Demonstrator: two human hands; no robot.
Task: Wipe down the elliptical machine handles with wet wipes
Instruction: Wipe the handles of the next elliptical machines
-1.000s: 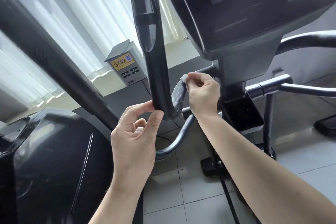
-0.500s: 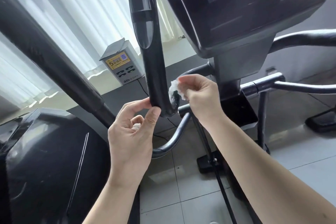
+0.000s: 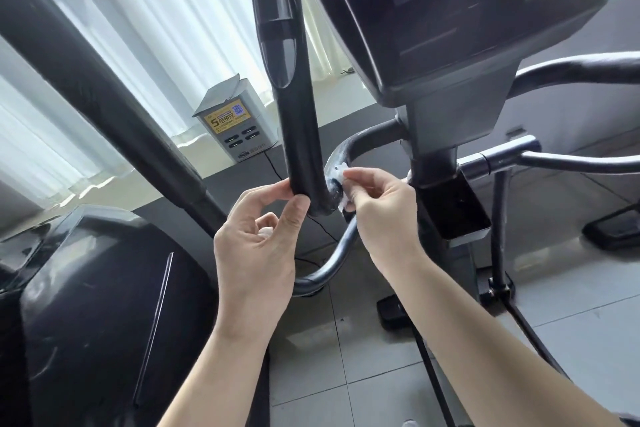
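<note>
A black elliptical handle (image 3: 298,121) runs down from the top centre and bends at its lower end toward the console post. My left hand (image 3: 258,243) grips the handle just above the bend, thumb and forefinger around it, and a bit of white wipe shows in its palm. My right hand (image 3: 377,199) pinches a crumpled white wet wipe (image 3: 343,189) and presses it against the bend, where the surface looks wet and shiny.
The console (image 3: 460,10) with its buttons hangs at the top right, on a post. A thick black bar (image 3: 104,107) crosses diagonally at the left. A small grey charging box (image 3: 235,130) sits on the window ledge. More handle tubes (image 3: 571,69) reach to the right over a tiled floor.
My right hand has slid the wipe down along the bend of the handle, from its upper curve to near its lowest point. My left hand keeps its grip.
</note>
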